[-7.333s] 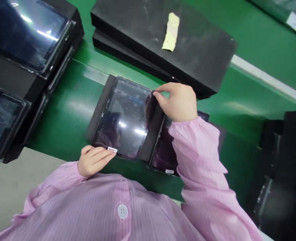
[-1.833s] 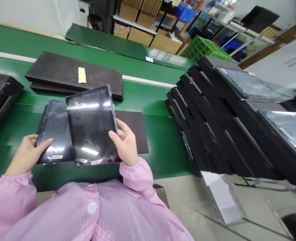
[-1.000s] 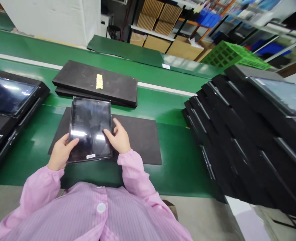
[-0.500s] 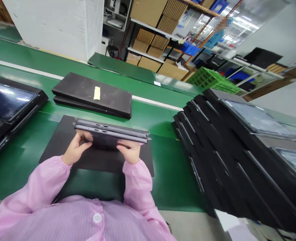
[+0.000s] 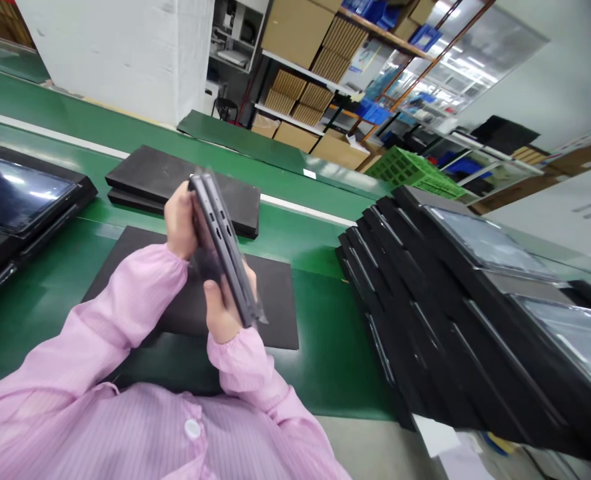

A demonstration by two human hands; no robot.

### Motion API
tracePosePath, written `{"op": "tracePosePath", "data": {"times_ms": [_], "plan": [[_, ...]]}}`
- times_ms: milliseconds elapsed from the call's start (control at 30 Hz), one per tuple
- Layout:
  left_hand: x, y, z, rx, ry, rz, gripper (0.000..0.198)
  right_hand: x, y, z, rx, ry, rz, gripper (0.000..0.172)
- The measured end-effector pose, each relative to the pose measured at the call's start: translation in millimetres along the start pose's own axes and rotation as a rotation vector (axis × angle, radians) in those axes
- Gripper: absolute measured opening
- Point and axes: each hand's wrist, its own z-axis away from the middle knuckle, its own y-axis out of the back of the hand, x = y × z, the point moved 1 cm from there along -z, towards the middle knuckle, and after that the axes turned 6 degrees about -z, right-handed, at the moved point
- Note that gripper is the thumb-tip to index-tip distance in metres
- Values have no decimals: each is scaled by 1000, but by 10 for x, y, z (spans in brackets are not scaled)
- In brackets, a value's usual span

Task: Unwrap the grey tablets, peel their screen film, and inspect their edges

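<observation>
Two slim grey tablet-like devices (image 5: 225, 243), stacked face to face, are held up on edge and tilted, with small port openings along their rims. My left hand (image 5: 179, 220) is wrapped round their upper end. Lower down, my right hand (image 5: 223, 313) grips the other end, its thumb on the near face and some fingers hidden behind. Clear film seems to stick out at the ends. Beneath them a flat dark foam sheet (image 5: 270, 300) lies on the green bench. Just behind is a pair of stacked black foam slabs (image 5: 150, 170).
To the right rises a tall leaning stack of black foam trays (image 5: 425, 293) holding film-covered screens. At left, more black trays carry a glossy screen (image 5: 20, 190). The green bench (image 5: 315, 380) runs across. Beyond it stand a green crate (image 5: 410, 168) and shelves with cardboard boxes (image 5: 295, 137).
The pair of devices has turned from lying level across to steeply slanted. My left hand has risen and moved right; my right hand has shifted left. The yellow label on the slab is now covered.
</observation>
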Motion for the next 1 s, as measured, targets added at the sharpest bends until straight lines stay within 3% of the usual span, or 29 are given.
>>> {"op": "tracePosePath", "data": {"times_ms": [100,233,300,433,500,1000], "plan": [[-55,-180,-262,-122,-8,55,67,-5,-3,-47,-120,16,-64,66],[-136,-268,-297,-235,76,86,72,-60,196,-151,-336,-63,-209,97],[-154,-286,-270,-283,114,102,73,-115,321,-208,-353,-97,-263,91],[-156,-331,-240,-349,107,120,73,-177,468,-319,-330,-190,-338,57],[-162,-354,-240,-361,91,125,73,-169,489,-354,-315,-221,-388,48],[-260,-422,-238,-350,65,113,70,-136,531,-395,-305,-258,-446,42]]}}
